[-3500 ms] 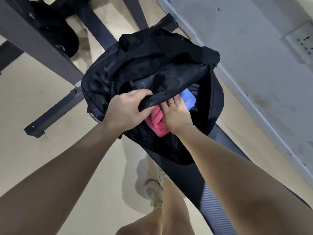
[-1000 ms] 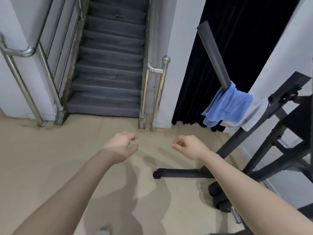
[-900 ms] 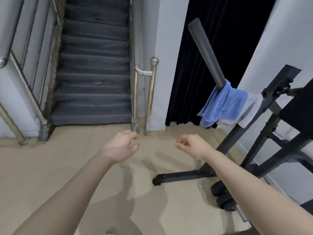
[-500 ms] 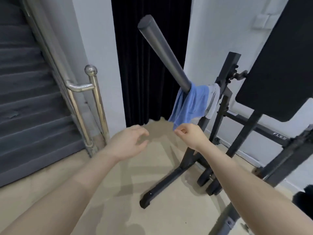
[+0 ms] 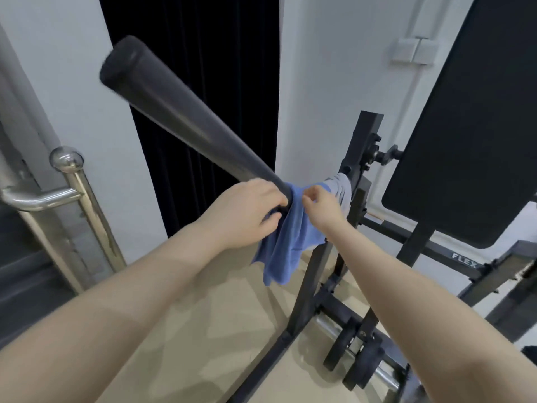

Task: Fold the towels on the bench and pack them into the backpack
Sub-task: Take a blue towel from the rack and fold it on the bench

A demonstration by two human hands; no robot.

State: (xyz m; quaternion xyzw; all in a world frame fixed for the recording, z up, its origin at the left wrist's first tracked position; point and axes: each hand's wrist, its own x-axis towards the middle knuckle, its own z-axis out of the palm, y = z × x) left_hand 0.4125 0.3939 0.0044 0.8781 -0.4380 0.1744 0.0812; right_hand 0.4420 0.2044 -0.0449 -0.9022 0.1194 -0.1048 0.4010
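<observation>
A blue towel [image 5: 290, 242] hangs over the dark foam-covered bar [image 5: 186, 123] of the weight bench, its loose end drooping toward the floor. Beside it on the same bar, against the black upright [image 5: 363, 158], is a pale grey towel [image 5: 341, 190]. My left hand [image 5: 247, 210] grips the blue towel's left edge where it meets the bar, fingers curled. My right hand [image 5: 319, 205] pinches the towel's top fold just to the right. The backpack is out of view.
The bench's black back pad [image 5: 465, 135] fills the right side, with its frame legs [image 5: 308, 289] and weight plates [image 5: 360, 350] on the beige floor. A steel stair handrail [image 5: 66, 181] stands at left, and a black curtain [image 5: 203, 82] hangs behind the bar.
I have turned from the backpack and walked up to the bench. Both hands, empty half a second ago, have reached forward and taken hold of the blue towel on the bar.
</observation>
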